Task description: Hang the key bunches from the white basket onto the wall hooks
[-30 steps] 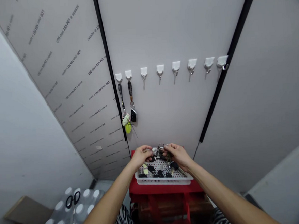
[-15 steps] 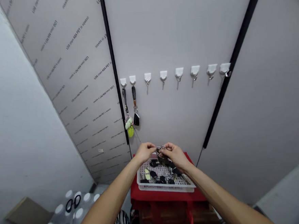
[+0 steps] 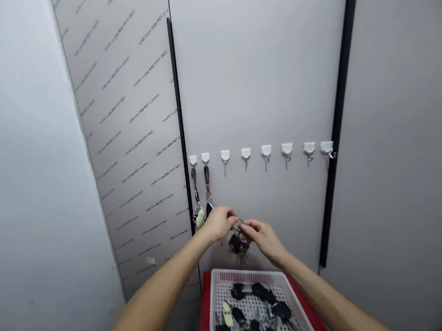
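Observation:
My left hand (image 3: pixel 219 222) and my right hand (image 3: pixel 260 236) are raised in front of the wall, both pinching a bunch of keys (image 3: pixel 237 242) by its metal ring, which hangs between them. Below the hands stands a white perforated basket (image 3: pixel 218 292) with several dark keys (image 3: pixel 258 291) in it. Above, a row of white wall hooks (image 3: pixel 266 151) crosses the grey panel. The two leftmost hooks carry keychains (image 3: pixel 199 215), one with a pale green tag, close beside my left hand.
The basket rests on a red surface (image 3: pixel 204 318). A black vertical strip (image 3: pixel 180 118) divides the panels at the left and another black strip (image 3: pixel 338 117) at the right. The film-covered panel (image 3: pixel 127 116) with printed text lies to the left.
Both hands rose from the basket with the bunch of keys, up toward the hooks. The view tilted upward, so the basket sits lower in the picture.

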Action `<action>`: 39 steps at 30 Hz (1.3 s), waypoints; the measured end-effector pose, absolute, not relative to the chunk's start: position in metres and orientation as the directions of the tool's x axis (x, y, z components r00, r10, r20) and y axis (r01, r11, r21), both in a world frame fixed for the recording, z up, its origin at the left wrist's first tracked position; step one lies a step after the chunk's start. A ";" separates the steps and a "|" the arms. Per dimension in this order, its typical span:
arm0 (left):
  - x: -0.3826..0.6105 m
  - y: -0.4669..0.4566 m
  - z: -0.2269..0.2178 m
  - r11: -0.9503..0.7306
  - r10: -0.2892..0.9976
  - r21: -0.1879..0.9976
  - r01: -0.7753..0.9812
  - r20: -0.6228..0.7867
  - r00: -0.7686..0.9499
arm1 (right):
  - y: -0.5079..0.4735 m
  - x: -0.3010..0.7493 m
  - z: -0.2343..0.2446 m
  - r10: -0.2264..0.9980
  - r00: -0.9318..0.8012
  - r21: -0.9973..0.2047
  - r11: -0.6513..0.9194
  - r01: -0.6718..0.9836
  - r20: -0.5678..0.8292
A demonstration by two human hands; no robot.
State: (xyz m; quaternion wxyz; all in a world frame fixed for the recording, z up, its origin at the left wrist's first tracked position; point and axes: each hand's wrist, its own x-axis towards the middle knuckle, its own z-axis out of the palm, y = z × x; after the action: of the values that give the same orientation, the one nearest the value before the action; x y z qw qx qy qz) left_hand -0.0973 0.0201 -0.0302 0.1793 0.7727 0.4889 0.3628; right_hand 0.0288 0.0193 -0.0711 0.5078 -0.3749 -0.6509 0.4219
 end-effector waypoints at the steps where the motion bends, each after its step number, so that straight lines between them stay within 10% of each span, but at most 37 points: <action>1: -0.098 0.024 -0.020 -0.457 0.884 0.654 0.602 0.406 0.231 | 0.023 0.025 -0.060 0.917 -0.175 -0.929 0.370 0.030 0.359; 12: -0.098 0.069 0.070 -0.485 0.701 0.655 0.579 0.687 -0.191 | 0.065 -0.010 0.048 0.903 0.086 -0.887 0.430 -0.170 0.422; 24: -0.096 0.076 0.053 -0.350 0.779 0.589 0.728 0.615 -0.122 | 0.098 -0.016 0.033 0.919 0.155 -0.931 0.365 0.007 0.362; 31: -0.098 0.037 -0.036 -0.553 0.682 0.540 0.634 0.731 -0.027 | 0.075 0.028 -0.052 0.803 0.103 -0.782 0.528 0.332 0.587; 39: -0.092 -0.010 -0.199 -0.385 0.923 0.502 0.774 0.229 0.311 | 0.000 0.081 -0.203 0.926 -0.349 -0.536 0.370 0.759 0.146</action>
State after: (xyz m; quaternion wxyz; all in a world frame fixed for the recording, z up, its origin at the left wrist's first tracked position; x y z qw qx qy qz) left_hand -0.0925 -0.0104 -0.1994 0.1509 0.7953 0.5334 0.2453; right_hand 0.0806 0.0002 -0.2031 0.2179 -0.5275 -0.7985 0.1915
